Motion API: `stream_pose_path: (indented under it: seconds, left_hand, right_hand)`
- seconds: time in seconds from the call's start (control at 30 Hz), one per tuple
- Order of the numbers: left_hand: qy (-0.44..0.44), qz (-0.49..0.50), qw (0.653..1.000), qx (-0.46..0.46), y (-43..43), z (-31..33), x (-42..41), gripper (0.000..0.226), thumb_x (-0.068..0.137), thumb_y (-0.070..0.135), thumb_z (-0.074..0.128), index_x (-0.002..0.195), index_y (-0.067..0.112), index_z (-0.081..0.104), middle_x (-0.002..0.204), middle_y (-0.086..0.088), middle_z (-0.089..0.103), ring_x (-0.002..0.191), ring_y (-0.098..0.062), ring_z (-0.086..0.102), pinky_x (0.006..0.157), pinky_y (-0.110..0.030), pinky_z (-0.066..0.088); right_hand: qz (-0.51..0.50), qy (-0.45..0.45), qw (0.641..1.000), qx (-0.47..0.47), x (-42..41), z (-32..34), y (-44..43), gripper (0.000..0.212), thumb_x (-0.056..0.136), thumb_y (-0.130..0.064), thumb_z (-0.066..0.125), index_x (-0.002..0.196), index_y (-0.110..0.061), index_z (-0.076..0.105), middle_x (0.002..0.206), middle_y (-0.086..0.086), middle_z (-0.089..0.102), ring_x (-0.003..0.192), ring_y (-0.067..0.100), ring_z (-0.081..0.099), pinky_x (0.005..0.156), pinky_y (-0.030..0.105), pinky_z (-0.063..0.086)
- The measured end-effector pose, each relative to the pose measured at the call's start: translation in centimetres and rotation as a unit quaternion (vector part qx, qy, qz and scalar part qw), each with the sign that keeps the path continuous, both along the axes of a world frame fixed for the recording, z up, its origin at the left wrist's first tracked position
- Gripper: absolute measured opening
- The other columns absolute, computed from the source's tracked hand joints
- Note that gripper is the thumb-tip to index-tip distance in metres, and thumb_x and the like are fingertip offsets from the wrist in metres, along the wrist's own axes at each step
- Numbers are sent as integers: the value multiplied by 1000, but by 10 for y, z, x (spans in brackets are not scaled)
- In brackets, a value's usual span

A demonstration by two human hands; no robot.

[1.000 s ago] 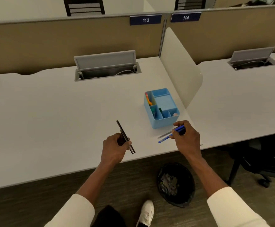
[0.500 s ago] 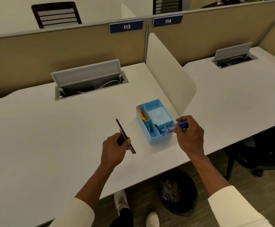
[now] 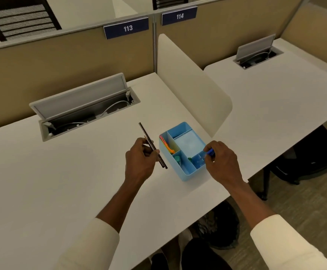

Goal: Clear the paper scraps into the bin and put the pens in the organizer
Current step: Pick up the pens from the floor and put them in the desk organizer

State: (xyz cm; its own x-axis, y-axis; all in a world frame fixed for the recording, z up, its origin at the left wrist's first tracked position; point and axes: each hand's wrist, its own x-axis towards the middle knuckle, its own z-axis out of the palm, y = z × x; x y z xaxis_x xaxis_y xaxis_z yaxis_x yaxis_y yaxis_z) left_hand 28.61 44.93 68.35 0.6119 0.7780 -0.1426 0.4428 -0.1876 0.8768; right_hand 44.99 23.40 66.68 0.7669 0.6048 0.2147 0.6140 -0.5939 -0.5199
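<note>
Two hands: both busy, both over the white desk (image 3: 65,182), one on each side of the organizer.
Left hand (image 3: 140,159): closed round a pair of dark pens (image 3: 152,145), pinched about halfway along. They slant up and away from the person, tips well clear of the desk, just left of the organizer and not touching it as far as I can see.
Right hand (image 3: 222,162): fingertips pinched on blue pens (image 3: 209,152). I can only make out the blue ends sticking out by the thumb, so can't say how many. They sit at the organizer's near right corner, above the small compartments.
Organizer (image 3: 186,173): light blue tray with dividers, sitting near the front edge of the desk, close to the curved white divider panel (image 3: 193,90). Long left slot has orange and pink stuff in it, a middle slot has something green, big back section looks bare.
Bin (image 3: 220,228): black, on the floor under the desk edge, mostly hidden. Looks like crumpled paper inside.
Scraps: can't spot any on the desk.
Sleeves: cream, pushed up both forearms.
</note>
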Motion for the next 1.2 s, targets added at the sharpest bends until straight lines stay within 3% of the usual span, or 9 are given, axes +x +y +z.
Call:
stream_pose_path:
  seconds: [0.13, 0.4, 0.57, 0.7, 0.87, 1.07, 1.2]
  left_hand:
    - [0, 4, 1000, 23, 9, 6, 29, 21, 89, 27, 81, 103, 21, 66, 92, 6, 77, 82, -11, 76, 79, -32, 64]
    - [-9, 12, 999, 51, 15, 9, 107, 20, 85, 32, 80, 97, 20, 69, 91, 4, 77, 86, -16, 75, 82, -44, 65]
    - [2, 61, 996, 66, 13, -9, 136, 22, 87, 31, 81, 102, 17, 72, 96, 0, 79, 90, -19, 75, 86, -43, 63]
    - [19, 97, 992, 83, 12, -22, 140, 23, 87, 32, 80, 101, 15, 72, 97, 0, 79, 92, -21, 74, 89, -39, 60]
    - [45, 95, 989, 101, 10, -37, 135, 26, 90, 34, 79, 105, 14, 73, 102, -1, 79, 92, -17, 73, 88, -38, 61]
    - [85, 115, 982, 122, 6, -46, 138, 24, 86, 27, 82, 105, 12, 80, 108, -6, 73, 115, -22, 54, 80, -28, 35]
    - [108, 133, 979, 108, 7, -50, 141, 32, 82, 32, 87, 104, 11, 78, 113, -5, 67, 115, -21, 51, 77, -29, 37]
  right_hand:
    - [7, 30, 999, -22, 3, -16, -6, 22, 89, -3, 73, 98, -19, 61, 98, -4, 64, 74, 15, 65, 67, 26, 53]
    - [37, 36, 996, -68, 3, -37, -7, 28, 91, -10, 70, 117, -19, 63, 111, 3, 62, 96, 22, 65, 68, 39, 59]
    - [62, 47, 993, -89, 7, -43, -9, 46, 89, -15, 72, 132, -22, 57, 125, 4, 57, 110, 21, 63, 69, 36, 62]
    - [63, 49, 994, -74, 7, -39, -15, 63, 79, -16, 78, 137, -19, 56, 131, 4, 55, 118, 20, 60, 65, 24, 58]
    - [35, 59, 997, -39, 7, -43, -17, 67, 78, -28, 85, 137, -20, 54, 138, 3, 52, 126, 19, 54, 81, 28, 62]
    - [44, 89, 995, -18, 10, -50, -15, 70, 83, -37, 81, 144, -23, 48, 150, 1, 44, 136, 19, 46, 87, 28, 58]
    - [45, 90, 995, -23, 12, -51, -15, 71, 85, -39, 79, 147, -24, 46, 151, 2, 43, 137, 19, 46, 86, 30, 60]
